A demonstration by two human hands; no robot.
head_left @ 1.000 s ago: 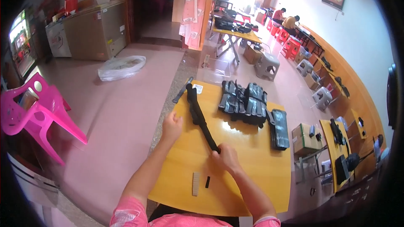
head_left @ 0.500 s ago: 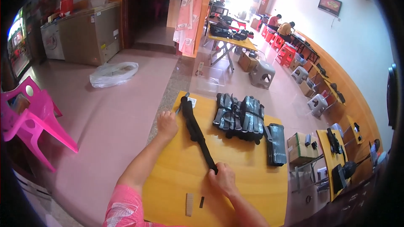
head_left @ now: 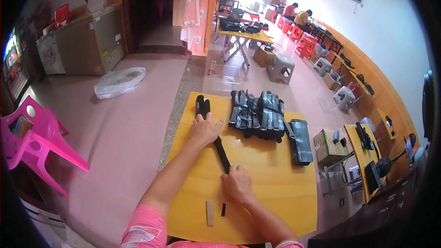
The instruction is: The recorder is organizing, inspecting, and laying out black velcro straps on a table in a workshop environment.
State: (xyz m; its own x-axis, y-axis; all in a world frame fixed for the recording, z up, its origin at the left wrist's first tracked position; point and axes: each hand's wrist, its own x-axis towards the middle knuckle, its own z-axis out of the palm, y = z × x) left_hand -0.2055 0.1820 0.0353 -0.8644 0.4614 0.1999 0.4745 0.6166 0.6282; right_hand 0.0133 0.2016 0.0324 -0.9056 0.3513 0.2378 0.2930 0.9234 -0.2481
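A long black fabric strap (head_left: pixel 223 157) lies slantwise across the yellow table (head_left: pixel 271 202), its far end (head_left: pixel 202 103) wider and seemingly doubled. My left hand (head_left: pixel 206 129) rests on top of the strap's upper part, fingers spread and palm down. At the strap's near end, my right hand (head_left: pixel 239 183) is closed round it, fingers curled. To the right lie bundles of folded black straps (head_left: pixel 257 115) with shiny grey-blue faces, bound together. Beside them is a flat dark pack (head_left: pixel 301 143). Nearer me are a short tan strip (head_left: pixel 210 213) and a small black strip (head_left: pixel 223 210).
A pink plastic chair (head_left: pixel 39 140) stands left, near a clear plastic bag (head_left: pixel 120 82) on the floor. Right of the table are a cardboard box (head_left: pixel 330 147) and a side table (head_left: pixel 356 144) with black items. Farther back are grey stools (head_left: pixel 280 68) and two seated people.
My left hand has moved from beside the strap's far end onto its upper part. My right hand keeps hold of the near end. The far end now looks wider. The view has shifted slightly.
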